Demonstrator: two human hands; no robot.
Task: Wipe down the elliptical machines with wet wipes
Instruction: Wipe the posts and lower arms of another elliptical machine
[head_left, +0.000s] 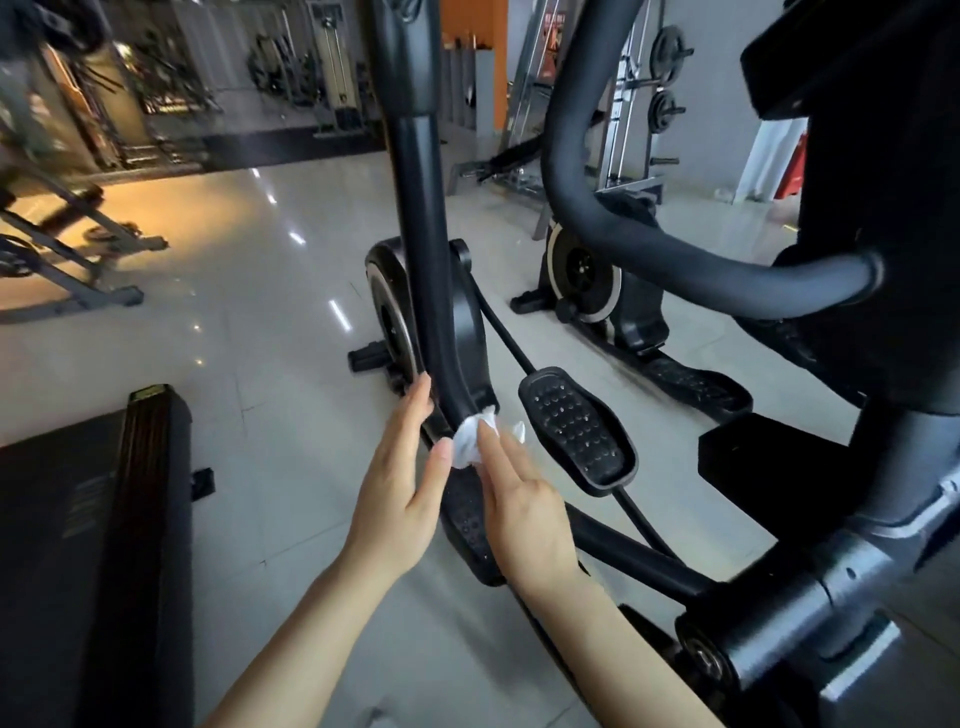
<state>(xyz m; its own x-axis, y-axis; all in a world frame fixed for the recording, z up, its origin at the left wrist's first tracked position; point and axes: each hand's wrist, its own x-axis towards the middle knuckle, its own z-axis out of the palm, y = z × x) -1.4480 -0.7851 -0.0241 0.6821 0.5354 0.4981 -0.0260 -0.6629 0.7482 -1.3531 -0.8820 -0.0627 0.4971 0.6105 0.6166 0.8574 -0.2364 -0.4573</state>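
Observation:
A black elliptical machine fills the middle and right of the head view. Its long swing arm (423, 223) runs down from the top centre to a joint just above the near pedal (470, 525). A crumpled white wet wipe (470, 439) lies against the lower end of that arm. My right hand (524, 512) holds the wipe there with its fingers extended over it. My left hand (402, 478) is flat and straight-fingered against the left side of the arm, its thumb touching the wipe. The far pedal (576, 428) sits just to the right.
A second elliptical (587, 283) stands behind on the right. A dark bench or machine (104, 545) takes up the lower left. Weight racks (665, 78) and other gym machines line the back. The handlebar loop (649, 244) arcs overhead on the right, above a glossy tiled floor (260, 312).

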